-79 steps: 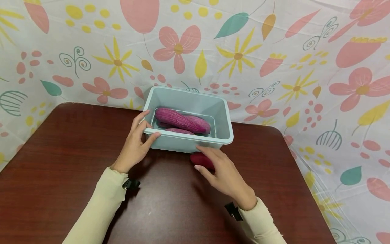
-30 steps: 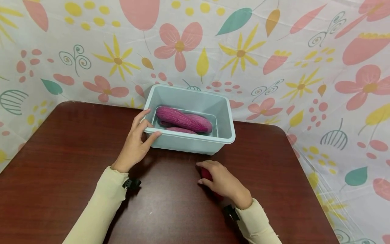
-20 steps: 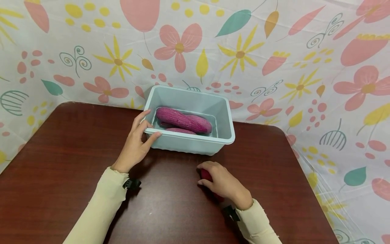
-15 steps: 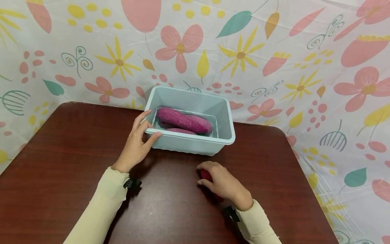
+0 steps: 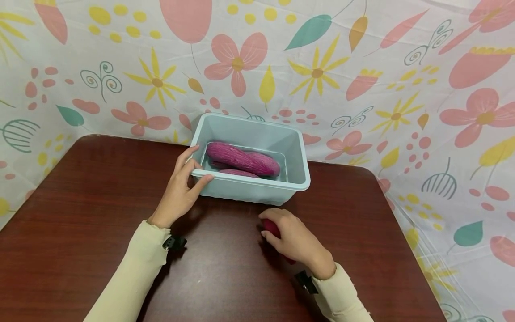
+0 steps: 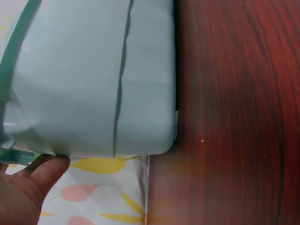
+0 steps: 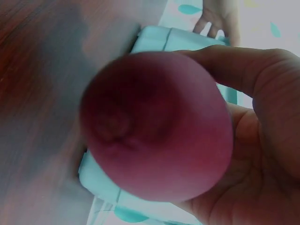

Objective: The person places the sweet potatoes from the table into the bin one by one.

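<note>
My left hand grips the near left corner of a pale blue plastic bin, thumb outside and fingers over the rim. Inside lie several long purple vegetables with lengthwise wrinkles. To the front right of the bin, my right hand holds a purple-red, elongated vegetable, mostly covered by the palm and fingers. Its smooth, rounded end, with a small dimple, fills the middle of the right wrist view, thumb and fingers around its sides. In the left wrist view the left thumb presses the bin wall.
The bin stands at the back of a dark reddish-brown wooden table, close to a white hanging cloth printed with flowers and leaves. Black camera straps sit at both wrists, below pale yellow sleeves.
My right hand has come back from the bin's front wall, closed around the purple-red vegetable, and just now tilted or raised it slightly. My left hand and the bin stay about still.
</note>
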